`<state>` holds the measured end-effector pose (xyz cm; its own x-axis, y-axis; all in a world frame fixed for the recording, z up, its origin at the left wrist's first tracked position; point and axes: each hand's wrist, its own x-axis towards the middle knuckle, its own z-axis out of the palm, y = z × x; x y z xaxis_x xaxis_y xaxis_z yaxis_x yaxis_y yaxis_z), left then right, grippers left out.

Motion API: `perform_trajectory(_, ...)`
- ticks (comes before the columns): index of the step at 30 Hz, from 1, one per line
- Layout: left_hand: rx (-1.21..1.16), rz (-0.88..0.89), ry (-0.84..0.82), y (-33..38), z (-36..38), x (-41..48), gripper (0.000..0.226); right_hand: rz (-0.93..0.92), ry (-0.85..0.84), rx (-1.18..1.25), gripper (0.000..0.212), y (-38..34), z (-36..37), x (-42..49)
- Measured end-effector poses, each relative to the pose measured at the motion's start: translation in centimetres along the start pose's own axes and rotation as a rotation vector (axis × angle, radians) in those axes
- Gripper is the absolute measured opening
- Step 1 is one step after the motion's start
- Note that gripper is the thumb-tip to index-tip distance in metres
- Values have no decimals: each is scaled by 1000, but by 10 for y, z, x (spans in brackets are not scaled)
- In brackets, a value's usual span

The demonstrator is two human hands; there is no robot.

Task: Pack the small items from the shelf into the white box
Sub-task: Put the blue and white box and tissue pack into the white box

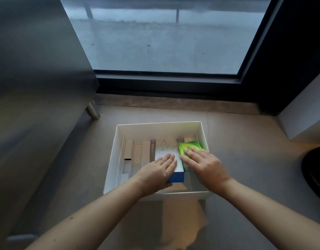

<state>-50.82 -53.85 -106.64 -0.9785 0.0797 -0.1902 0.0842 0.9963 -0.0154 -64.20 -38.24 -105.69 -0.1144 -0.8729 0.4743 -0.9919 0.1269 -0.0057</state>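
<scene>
An open white box stands on the floor below the window. Inside it lie a white carton with a blue end and, to its right, a green packet. My left hand lies flat on the white carton, fingers straight, thumb hidden under its near edge. On the green packet rests my right hand, fingers extended. Cardboard dividers fill the box's left part.
A grey cabinet on metal legs stands to the left. A large window with a dark frame is ahead. To the right are a white panel and a dark round object. Tiled floor surrounds the box.
</scene>
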Motion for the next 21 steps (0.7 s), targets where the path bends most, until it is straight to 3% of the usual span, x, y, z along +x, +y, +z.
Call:
perform_trajectory(4,88,-39,-64,0,4,3,81,-8,-27,-2,54,-1,-3,1)
perform_trajectory(11,27,-92,-88,2,4,3,67,-5,-37,3,56,-1,-3,0)
perform_trajectory(21,-31,-140,-105,2,8,-1,68,-28,-43,3,56,-1,0,-1)
